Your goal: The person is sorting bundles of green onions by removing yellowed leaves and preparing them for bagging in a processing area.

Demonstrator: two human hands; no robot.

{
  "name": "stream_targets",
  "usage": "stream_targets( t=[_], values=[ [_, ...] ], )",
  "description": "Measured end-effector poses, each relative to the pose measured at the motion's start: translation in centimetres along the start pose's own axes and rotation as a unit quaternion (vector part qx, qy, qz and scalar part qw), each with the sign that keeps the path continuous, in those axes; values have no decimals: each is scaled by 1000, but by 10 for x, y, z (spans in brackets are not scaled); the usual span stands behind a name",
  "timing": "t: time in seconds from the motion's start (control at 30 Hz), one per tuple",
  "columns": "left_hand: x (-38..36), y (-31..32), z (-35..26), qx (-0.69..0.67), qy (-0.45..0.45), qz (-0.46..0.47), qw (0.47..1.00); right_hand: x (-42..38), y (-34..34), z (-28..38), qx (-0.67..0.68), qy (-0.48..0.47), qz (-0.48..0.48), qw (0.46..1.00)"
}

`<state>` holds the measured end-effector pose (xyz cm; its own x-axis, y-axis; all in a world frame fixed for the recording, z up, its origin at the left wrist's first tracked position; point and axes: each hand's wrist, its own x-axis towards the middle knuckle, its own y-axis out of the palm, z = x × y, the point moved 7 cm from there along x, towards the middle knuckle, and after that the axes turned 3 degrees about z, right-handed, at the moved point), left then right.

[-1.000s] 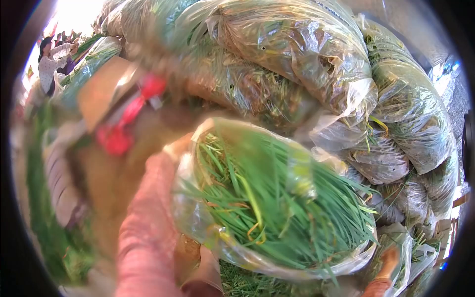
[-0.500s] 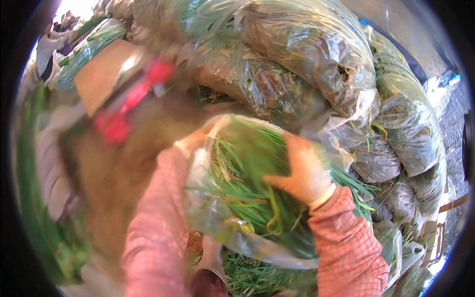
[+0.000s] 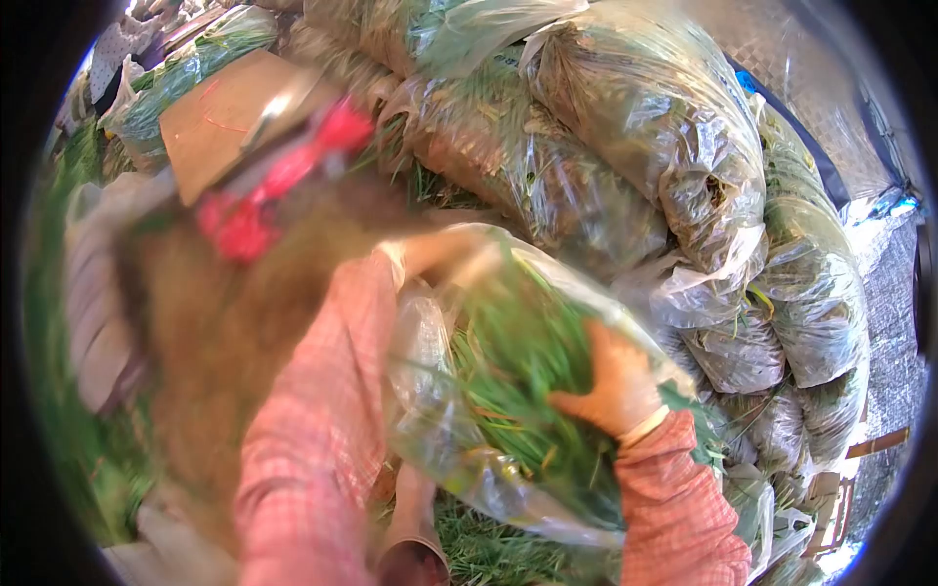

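A clear plastic bag [image 3: 430, 454] with a wide mouth sits in front of me, filled with long green leaves [image 3: 513, 366]. My left hand [image 3: 440, 257] grips the bag's far left rim; motion blurs its fingers. Inside the mouth, at the right, my right hand [image 3: 618, 386] lies against the leaves with thumb and fingers spread. The leaves partly hide its fingertips. Both forearms are in pink checked sleeves.
Large stuffed plastic sacks [image 3: 625, 107] are piled behind and to the right. At the left are a brown cardboard piece [image 3: 230, 122], a blurred pink-red object [image 3: 239, 225] and a brown surface [image 3: 225, 371]. Loose green leaves [image 3: 498, 547] lie below the bag.
Both hands and the bag appear farther right in view, and my right hand is also lower. The leaves under it have shifted. The background has slid slightly as my head moved.
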<state>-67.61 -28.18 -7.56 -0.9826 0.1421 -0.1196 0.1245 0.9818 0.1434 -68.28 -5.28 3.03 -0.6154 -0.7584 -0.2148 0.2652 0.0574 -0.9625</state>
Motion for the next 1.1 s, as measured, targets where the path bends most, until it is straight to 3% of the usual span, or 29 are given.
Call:
stream_targets(
  t=[0.07, 0.2, 0.27, 0.3, 0.33, 0.4, 0.5, 0.53, 0.57, 0.6, 0.67, 0.7, 0.83, 0.9, 0.93, 0.97, 1.0, 1.03, 1.1],
  values=[
    [-7, 10, -47, 25, -43, 25, 998, -2, 3, -1, -13, 1, 30, 999],
    [67, -20, -56, 134, 182, 107, 968, -8, 6, -5, -22, -17, 30, 999],
    [78, -26, -39, -22, 66, 63, 996, -4, 2, -7, -25, -7, 30, 999],
    [93, -39, -1, -74, -56, -11, 996, 1, 0, -10, -9, 2, 42, 999],
    [97, -45, 36, -73, -95, -38, 992, 5, -2, -14, 8, 13, 55, 998],
    [79, -48, 93, -42, -114, -75, 990, 8, -2, -25, -4, 26, 51, 998],
    [36, -27, 75, -146, -135, -145, 969, 24, -10, -27, 2, 61, 113, 992],
    [36, -34, 55, 53, 47, -104, 992, 28, -13, -31, 19, 66, 105, 992],
    [25, -34, 45, 250, 224, -54, 940, 30, -15, -34, 54, 69, 109, 990],
    [7, -20, 40, 429, 383, 2, 818, 30, -17, -37, 90, 73, 114, 987],
    [-25, -19, 26, 321, 137, -116, 930, 27, -12, -49, 196, 65, 118, 971],
    [-53, -13, 17, 255, 8, -170, 952, 23, -13, -53, 218, 48, 106, 969],
    [-127, 25, -48, 508, 13, -171, 844, -1, -22, -76, 272, -19, 46, 961],
    [-153, 36, -53, 635, -12, -138, 760, -18, -27, -84, 328, -37, 22, 944],
    [-162, 33, -34, 653, -44, -105, 749, -27, -36, -78, 328, -24, 8, 944],
    [-166, 28, -9, 532, -22, -99, 841, -34, -35, -80, 316, -43, -19, 948],
    [-166, 26, 12, 427, -19, -89, 900, -40, -29, -84, 305, -62, -46, 949],
    [-161, 24, 34, 326, -27, -102, 939, -46, -28, -85, 294, -83, -73, 949],
    [-145, 28, 67, 218, -35, -159, 962, -50, -44, -42, 206, -97, -93, 969]
  ],
)
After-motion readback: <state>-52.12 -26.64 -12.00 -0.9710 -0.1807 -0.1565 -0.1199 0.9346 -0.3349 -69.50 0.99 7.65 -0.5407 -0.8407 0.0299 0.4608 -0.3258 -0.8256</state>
